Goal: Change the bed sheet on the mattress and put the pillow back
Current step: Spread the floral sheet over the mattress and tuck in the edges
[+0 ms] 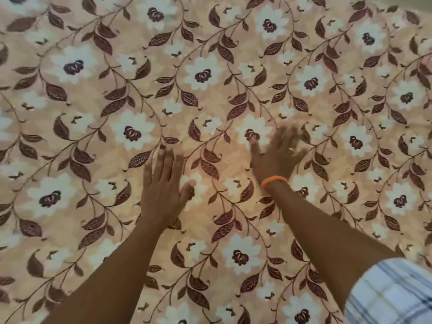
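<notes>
Peach-coloured bed sheet (210, 73), printed with white flowers, dark maroon centres and brown leafy vines; spread flat and filling the whole view, so no mattress edge or pillow can be made out beneath or beside it.

Left hand (163, 188): palm down on the sheet near the middle of the view, fingers straight and close together, thumb out to the side; grasping nothing.

Right hand (275, 155): palm down on the sheet just right of the left hand, the two apart; fingers splayed and straight (blurred), grasping nothing. Ring (291, 149) on one finger. Orange wristband (274, 181) around the wrist.

Both forearms bare, reaching in from the bottom edge.

Sleeve (392, 293): white with blue-grey check, at the lower right corner, on the right arm.
</notes>
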Motion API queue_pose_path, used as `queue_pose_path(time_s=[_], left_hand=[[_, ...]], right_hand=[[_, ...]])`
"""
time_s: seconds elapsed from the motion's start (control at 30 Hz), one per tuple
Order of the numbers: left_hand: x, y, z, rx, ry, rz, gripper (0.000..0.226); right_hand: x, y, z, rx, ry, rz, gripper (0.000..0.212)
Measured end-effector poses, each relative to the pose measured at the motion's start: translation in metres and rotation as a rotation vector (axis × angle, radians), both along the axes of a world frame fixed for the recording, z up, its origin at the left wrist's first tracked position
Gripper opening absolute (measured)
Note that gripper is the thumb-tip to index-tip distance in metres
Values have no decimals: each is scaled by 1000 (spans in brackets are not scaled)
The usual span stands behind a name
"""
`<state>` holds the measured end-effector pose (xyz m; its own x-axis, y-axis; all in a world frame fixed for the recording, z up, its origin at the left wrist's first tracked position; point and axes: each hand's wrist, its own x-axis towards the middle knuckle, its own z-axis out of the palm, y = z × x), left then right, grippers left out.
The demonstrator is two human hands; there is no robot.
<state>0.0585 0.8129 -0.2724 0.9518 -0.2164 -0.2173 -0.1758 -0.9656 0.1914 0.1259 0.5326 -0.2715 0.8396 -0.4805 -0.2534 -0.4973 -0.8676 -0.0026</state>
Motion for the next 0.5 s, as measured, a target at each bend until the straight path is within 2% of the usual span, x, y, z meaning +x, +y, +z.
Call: queue_pose_path(time_s=[0.13, 0.23, 0.27, 0.4, 0.5], left_hand=[[-23, 66, 0, 47, 45, 121, 74], [-39, 106, 2, 51, 72, 158, 69], [-45, 116, 2, 53, 84, 173, 68], [-56, 125, 17, 20, 124, 206, 65], [-66, 117, 28, -3, 136, 251, 65]], right_hand=[[-34, 151, 0, 97, -28, 518, 91], [-70, 229, 2, 172, 63, 900, 71], [-79, 246, 6, 178, 75, 932, 67], [-74, 234, 26, 342, 2, 779, 63], [-80, 179, 43, 428, -22, 450, 72]])
